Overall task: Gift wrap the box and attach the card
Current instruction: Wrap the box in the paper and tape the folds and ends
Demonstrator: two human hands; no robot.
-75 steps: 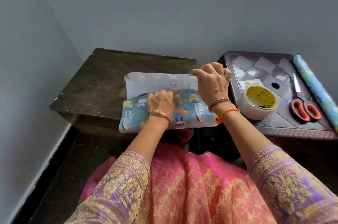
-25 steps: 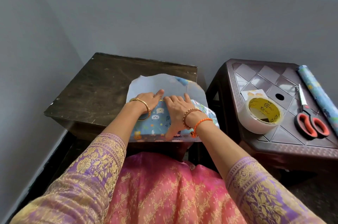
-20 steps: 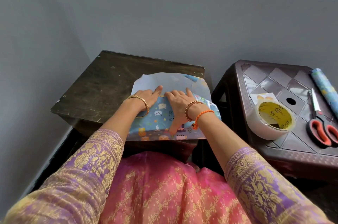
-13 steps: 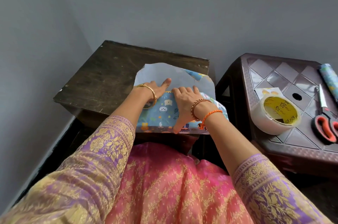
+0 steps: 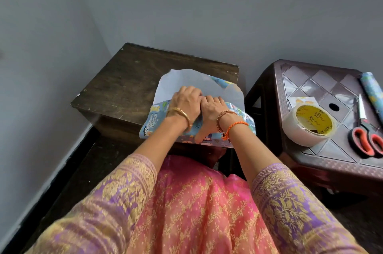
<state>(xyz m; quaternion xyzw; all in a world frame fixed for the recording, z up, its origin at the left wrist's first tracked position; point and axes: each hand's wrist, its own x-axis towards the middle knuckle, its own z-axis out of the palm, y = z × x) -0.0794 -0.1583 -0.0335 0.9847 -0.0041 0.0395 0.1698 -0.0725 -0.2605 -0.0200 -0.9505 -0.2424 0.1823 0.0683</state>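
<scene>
Wrapping paper (image 5: 236,96) over box: sits at near right corner of dark wooden table (image 5: 128,81), near edge overhanging twd person. Box itself hidden under paper; shape only implied. Printed side pale blue w/ small cartoon figs, shows on near flap (image 5: 153,119) and on a folded strip at far right. Plain whitish-grey reverse faces up at rear, w/ uneven cut edge, rounded at corners. Near flap drawn up over top, meeting the white area under the hands.

Left hand (image 5: 184,102): on top of paper at centre, fingers bent, tips pressing down on flap edge; gold bangle at wrist. Cannot tell if it pinches paper or only presses.

Right hand (image 5: 211,112): just beside left, touching it, fingers bent onto same edge, thumb stretched back along printed flap; beaded bracelet + orange thread at wrist. Grip likewise unclear.

Also present, on brown plastic stool (image 5: 306,79) to right, apart from table: clear tape roll (image 5: 308,127) w/ yellow core; small card (image 5: 300,100) partly under tape; scissors (image 5: 366,135), orange/black handles; rolled blue paper (image 5: 371,92) at far edge.
</scene>
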